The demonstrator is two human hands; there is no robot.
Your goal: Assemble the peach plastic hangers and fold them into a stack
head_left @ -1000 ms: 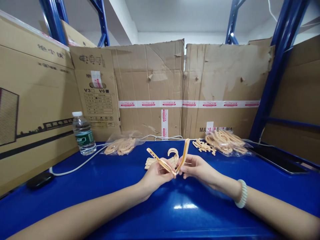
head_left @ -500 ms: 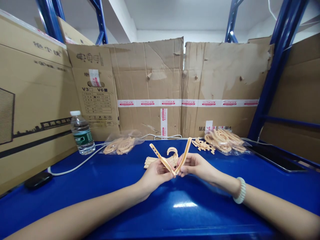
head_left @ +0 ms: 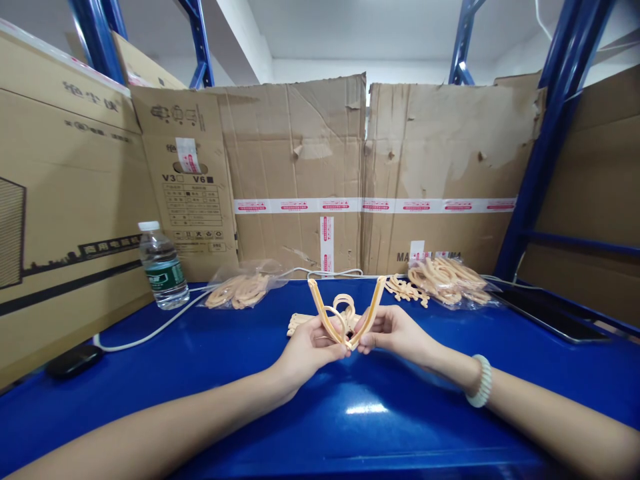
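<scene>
the left beige strip (head_left: 321, 311) is standing more upright than half a second ago, seemingly being aligned with the right strip (head_left: 373, 309). both are meeting low over the blue table (head_left: 240, 427), left hand (head_left: 306, 350) and right hand (head_left: 400, 335) each pinching one. hands are partly hiding beige pieces (head_left: 296, 323) behind.

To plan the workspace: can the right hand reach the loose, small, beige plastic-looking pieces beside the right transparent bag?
Probably yes: the loose pieces lie just beyond the right hand, with nothing visible between. However, it holds a slim beige plastic-looking strip, likely needing release first.
</scene>
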